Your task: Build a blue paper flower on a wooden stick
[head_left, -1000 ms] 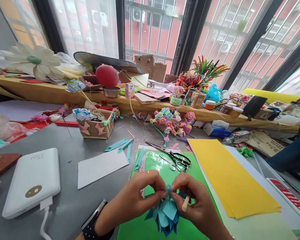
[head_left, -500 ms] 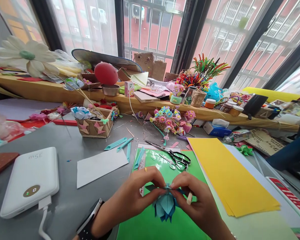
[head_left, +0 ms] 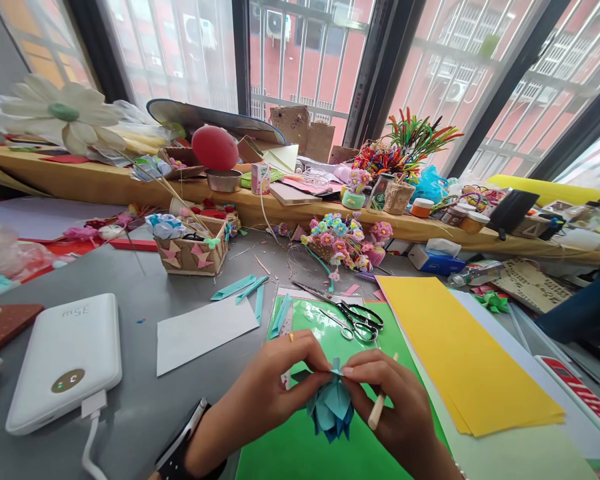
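Observation:
A blue folded-paper flower (head_left: 331, 403) hangs petals-down between my hands, above a green sheet (head_left: 285, 447). My left hand (head_left: 295, 373) pinches its top edge between thumb and fingers. From the other side my right hand (head_left: 395, 393) grips the same top, where a small paper tab stands up. A pale wooden stick (head_left: 377, 411) is also tucked in my right hand. Beyond the hands lie black-handled scissors (head_left: 365, 323) and a smaller silver pair (head_left: 347, 331). Folded light-blue paper strips (head_left: 234, 287) rest farther left.
To the left are a white power bank (head_left: 67, 360) with its cable and a white paper sheet (head_left: 205, 337). Yellow paper (head_left: 465, 353) lies at right. A cardboard box (head_left: 195, 257) and crocheted flowers (head_left: 337, 240) stand behind, below a crowded ledge (head_left: 145, 193).
My fingers have shifted slightly on the flower's top, and the paper tab shows more between them. The stick in my right hand has turned and more of it shows.

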The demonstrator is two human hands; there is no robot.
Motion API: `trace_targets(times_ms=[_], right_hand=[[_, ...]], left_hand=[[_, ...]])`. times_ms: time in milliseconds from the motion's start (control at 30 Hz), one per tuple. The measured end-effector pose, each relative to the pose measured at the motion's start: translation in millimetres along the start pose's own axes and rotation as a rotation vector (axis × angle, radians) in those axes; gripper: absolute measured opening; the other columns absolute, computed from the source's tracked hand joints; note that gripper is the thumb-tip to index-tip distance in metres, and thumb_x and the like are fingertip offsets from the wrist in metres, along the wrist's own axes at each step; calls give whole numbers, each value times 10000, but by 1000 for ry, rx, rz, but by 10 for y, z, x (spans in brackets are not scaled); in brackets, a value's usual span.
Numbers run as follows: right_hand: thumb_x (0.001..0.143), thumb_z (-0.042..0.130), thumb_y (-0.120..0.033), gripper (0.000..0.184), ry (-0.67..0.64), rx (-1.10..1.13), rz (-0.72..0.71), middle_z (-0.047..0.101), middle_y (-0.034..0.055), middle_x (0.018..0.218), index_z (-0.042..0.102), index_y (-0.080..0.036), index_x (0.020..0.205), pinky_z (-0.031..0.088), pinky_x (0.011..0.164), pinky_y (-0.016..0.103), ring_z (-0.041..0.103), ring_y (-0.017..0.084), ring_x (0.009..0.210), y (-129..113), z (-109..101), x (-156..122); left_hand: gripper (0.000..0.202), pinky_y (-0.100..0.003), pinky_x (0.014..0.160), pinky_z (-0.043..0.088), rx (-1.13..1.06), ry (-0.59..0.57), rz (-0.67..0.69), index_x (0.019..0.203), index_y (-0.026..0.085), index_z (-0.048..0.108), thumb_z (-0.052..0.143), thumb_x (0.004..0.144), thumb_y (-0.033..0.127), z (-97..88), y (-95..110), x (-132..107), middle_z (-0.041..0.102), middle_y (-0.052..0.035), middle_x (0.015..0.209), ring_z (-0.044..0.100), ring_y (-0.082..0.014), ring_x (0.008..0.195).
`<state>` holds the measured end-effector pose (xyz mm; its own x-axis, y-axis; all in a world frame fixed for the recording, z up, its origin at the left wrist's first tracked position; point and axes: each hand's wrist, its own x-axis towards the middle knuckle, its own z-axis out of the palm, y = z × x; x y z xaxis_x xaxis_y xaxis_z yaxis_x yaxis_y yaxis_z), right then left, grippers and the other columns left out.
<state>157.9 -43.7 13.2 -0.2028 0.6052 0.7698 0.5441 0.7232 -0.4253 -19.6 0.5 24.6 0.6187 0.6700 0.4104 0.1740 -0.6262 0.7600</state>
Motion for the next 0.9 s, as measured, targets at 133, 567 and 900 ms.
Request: trace_targets(times_ms=[133,567,900], right_hand=[[773,543,-60,159,24,-59,-52,653,47,685,565,-195,854,519,508,232,634,147,613,17,12,-13],[764,543,-57,178,-63,60,65,656,39,745,556,-197,873,524,604,235,635,146,712,36,-43,18],[752,535,-35,205,5,171,149,632,16,722,542,-223,836,448,489,179,613,130,689,-18,-48,-24]], left_hand=[[77,-185,617,425,31,35,28,782,159,554,535,794,85,25,3,0,600,-3,723,553,-108,661],[118,-190,588,429,83,130,238,831,140,593,498,825,71,58,-35,-15,595,-38,735,561,-113,653],[26,-204,652,429,-166,23,-73,775,138,627,613,771,159,-24,33,52,633,-17,737,572,-126,694]])
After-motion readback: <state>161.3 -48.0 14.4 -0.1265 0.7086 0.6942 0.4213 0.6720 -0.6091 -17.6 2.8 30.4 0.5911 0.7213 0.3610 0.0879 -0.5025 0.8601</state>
